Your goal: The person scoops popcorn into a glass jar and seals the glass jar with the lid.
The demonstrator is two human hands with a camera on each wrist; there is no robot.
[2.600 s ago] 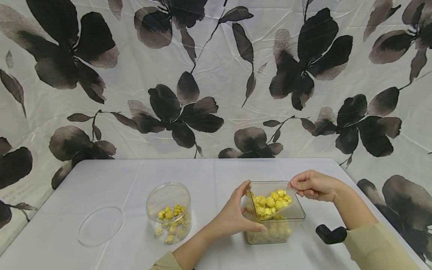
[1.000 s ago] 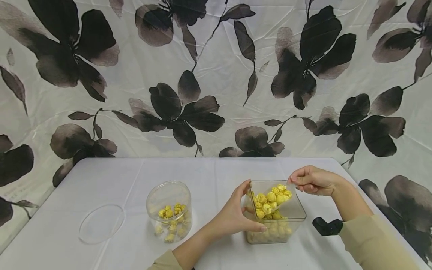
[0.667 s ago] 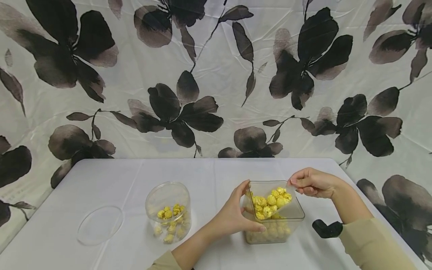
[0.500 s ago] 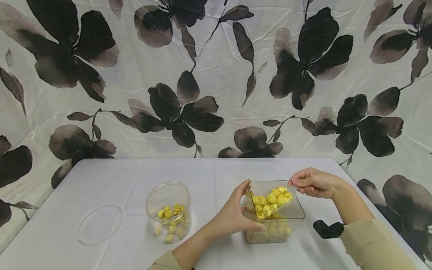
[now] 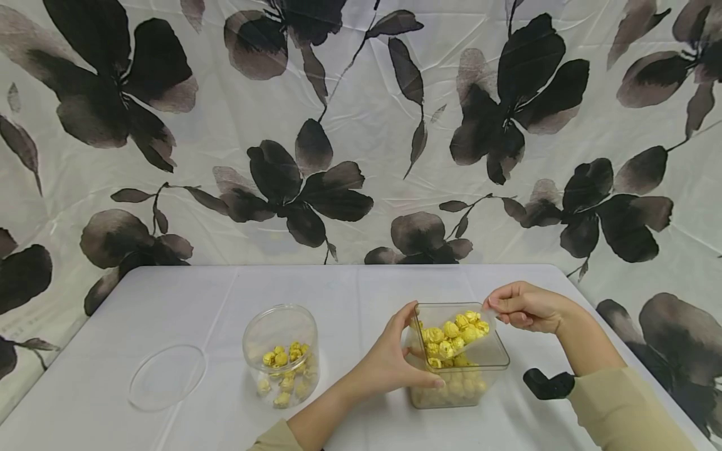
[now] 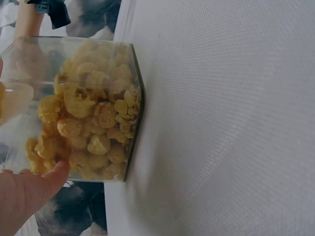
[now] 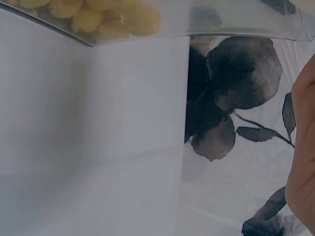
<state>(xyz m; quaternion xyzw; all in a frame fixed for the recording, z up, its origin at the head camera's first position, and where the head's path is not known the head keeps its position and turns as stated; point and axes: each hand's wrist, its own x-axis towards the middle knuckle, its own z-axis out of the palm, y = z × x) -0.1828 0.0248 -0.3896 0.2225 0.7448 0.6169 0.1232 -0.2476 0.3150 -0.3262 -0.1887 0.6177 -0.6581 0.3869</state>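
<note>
In the head view, my left hand (image 5: pixel 389 360) grips a clear, square-rimmed container (image 5: pixel 496 364) with its fingers behind the left side and thumb across the front. Yellow popcorn (image 5: pixel 450 332) fills its lower part. My right hand (image 5: pixel 524 307) pinches the handle end of a translucent scoop (image 5: pixel 489 317) at the container's right rim. The scoop slants down inside, with popcorn heaped on it; those pieces hide most of its bowl. From the left wrist, the pale scoop (image 6: pixel 17 101) shows through the container wall above the popcorn (image 6: pixel 78 123), and my left thumb (image 6: pixel 56 174) presses the wall.
Left of the container stands a round clear jar (image 5: pixel 282 313), uncovered, with some popcorn at its bottom. A clear round lid (image 5: pixel 168 378) lies farther left on the white table (image 5: pixel 361 282). A floral cloth (image 5: pixel 406 188) hangs behind the table.
My right hand rose a little and then settled slightly lower, still pinching the scoop. Popcorn on the scoop has shifted and sits higher near the right rim. The left hand and jar stay put.
</note>
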